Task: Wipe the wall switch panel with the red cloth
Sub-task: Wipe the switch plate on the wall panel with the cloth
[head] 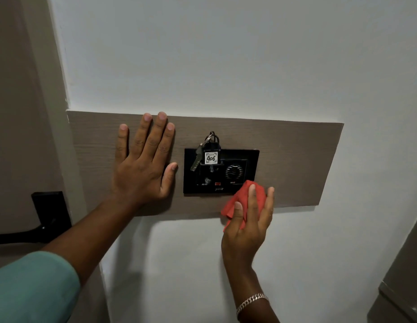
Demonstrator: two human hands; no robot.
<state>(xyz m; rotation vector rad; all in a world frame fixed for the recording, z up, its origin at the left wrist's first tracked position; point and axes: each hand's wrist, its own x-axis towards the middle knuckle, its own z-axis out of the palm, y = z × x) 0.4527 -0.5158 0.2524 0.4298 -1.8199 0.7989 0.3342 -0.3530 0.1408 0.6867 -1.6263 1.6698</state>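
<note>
Mid-wipe: the right hand [248,220] pressed the red cloth [240,201] on the switch panel [226,178] at lower right; the left hand [142,164] lay flat, empty. Next, I'd judge, sweep leftward.

The switch panel [221,171] is a glossy black rectangle set flush in a brown wood-look board [284,159] on the wall. It carries a round ribbed knob at its right, a small red light low in the middle and faint lettering that reads perhaps "Hi-Fi". The red cloth [237,203] is crumpled, pressed against the panel's lower right corner, and hangs down past the panel's bottom edge.
</note>
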